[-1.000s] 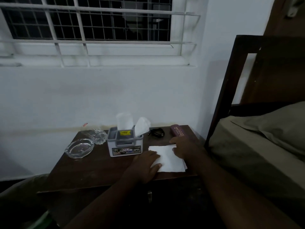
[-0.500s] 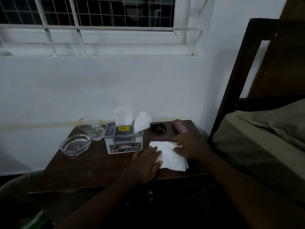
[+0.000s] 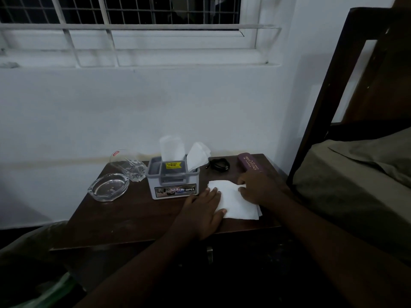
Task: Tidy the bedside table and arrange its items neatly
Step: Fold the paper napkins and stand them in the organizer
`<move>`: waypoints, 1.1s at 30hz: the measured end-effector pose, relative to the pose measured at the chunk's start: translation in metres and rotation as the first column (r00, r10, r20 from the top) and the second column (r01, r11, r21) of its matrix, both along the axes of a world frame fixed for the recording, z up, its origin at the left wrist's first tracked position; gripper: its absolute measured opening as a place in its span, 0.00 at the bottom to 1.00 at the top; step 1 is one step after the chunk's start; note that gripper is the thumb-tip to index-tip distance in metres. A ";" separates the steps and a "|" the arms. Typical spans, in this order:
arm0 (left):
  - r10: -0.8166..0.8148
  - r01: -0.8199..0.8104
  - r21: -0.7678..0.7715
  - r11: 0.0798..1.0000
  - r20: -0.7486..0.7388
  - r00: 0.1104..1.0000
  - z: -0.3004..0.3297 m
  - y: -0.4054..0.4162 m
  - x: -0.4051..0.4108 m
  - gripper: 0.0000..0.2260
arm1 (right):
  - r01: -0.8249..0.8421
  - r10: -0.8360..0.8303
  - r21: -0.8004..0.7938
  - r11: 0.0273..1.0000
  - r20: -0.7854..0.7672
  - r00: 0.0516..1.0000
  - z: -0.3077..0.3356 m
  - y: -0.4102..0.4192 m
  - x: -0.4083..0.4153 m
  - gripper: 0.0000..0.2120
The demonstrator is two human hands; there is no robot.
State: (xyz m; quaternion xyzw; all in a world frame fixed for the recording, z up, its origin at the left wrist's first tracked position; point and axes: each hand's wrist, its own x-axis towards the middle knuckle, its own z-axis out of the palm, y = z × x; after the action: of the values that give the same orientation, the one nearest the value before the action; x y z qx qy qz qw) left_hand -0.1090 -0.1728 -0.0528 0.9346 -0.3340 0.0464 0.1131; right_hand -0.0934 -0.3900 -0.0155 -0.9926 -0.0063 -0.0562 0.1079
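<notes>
— What does the head view show on the bedside table (image 3: 124, 216)?

— A white tissue (image 3: 235, 203) lies flat near the front right edge. The left hand (image 3: 201, 213) presses on its left side with fingers straight. The right hand (image 3: 260, 186) rests on its far right part, fingers loosely bent; whether it pinches the sheet I cannot tell.

— And behind?

— A grey tissue box (image 3: 174, 182) just left of the sheet, a glass ashtray (image 3: 109, 186) and a tipped glass (image 3: 127, 166) further left, a black cable (image 3: 219, 165) and a maroon spectacle case (image 3: 250, 163) at the back.
</notes>
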 end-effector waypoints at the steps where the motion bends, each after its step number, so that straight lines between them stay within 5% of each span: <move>1: -0.001 0.001 -0.006 1.000 0.004 1.000 0.000 0.000 0.000 0.26 | -0.012 0.012 0.021 1.000 -0.001 1.000 0.002 0.000 -0.003 0.12; 7: -0.009 0.009 -0.024 1.000 0.002 1.000 -0.001 0.001 -0.001 0.26 | -0.060 0.038 0.214 0.975 0.106 0.994 0.019 -0.001 -0.021 0.06; 13: 0.002 -0.002 -0.050 0.999 0.000 1.000 -0.002 0.001 -0.001 0.27 | 0.001 -0.020 0.540 0.842 0.029 0.999 0.016 -0.001 -0.019 0.24; 21: 0.121 -0.100 -0.181 0.978 0.108 0.987 -0.007 0.003 -0.006 0.29 | -0.099 0.096 0.358 0.928 0.024 0.995 0.009 -0.020 -0.015 0.05; 25: 0.129 -0.077 -0.237 0.968 0.210 0.969 -0.009 0.004 -0.006 0.29 | -0.226 0.264 0.446 0.866 -0.024 0.964 0.013 -0.022 -0.023 0.10; 33: 0.162 -0.109 -0.377 0.920 0.110 0.981 -0.002 0.002 -0.010 0.36 | -0.278 0.382 0.498 0.821 -0.117 0.917 0.017 -0.023 -0.030 0.13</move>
State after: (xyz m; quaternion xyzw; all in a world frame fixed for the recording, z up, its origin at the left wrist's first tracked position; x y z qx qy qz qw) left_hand -0.1185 -0.1707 -0.0549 0.9120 -0.2609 0.1811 0.2596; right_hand -0.1230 -0.4129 0.0018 -0.9199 -0.1535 0.0694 0.3543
